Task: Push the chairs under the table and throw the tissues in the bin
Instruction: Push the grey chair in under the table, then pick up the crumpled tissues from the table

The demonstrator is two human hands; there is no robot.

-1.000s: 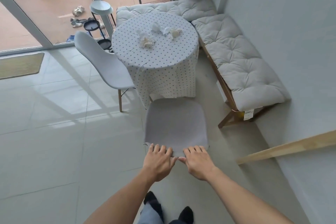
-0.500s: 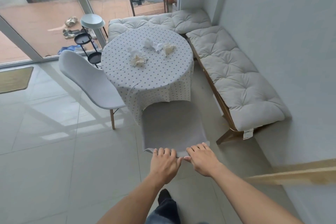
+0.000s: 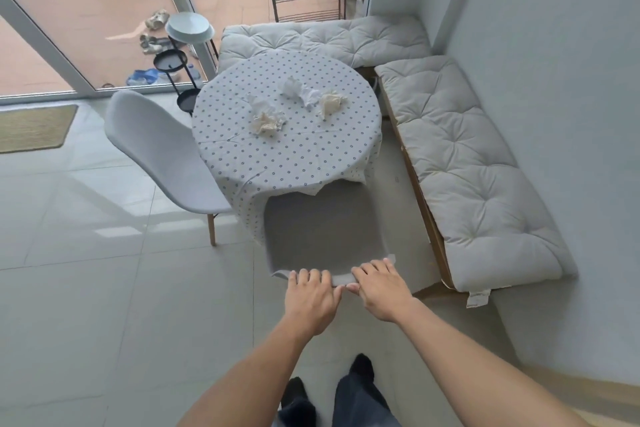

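Grey chair [image 3: 322, 229] has slid under the tablecloth [image 3: 277, 163], your left hand [image 3: 311, 298] and right hand [image 3: 381, 291] still gripping its backrest; white chair [image 3: 162, 152] waits.

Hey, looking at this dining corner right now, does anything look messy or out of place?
Yes. Crumpled tissues lie scattered on the table, and the side chair stands pulled out at an angle. Both hands, left hand and right hand, grip the near chair.
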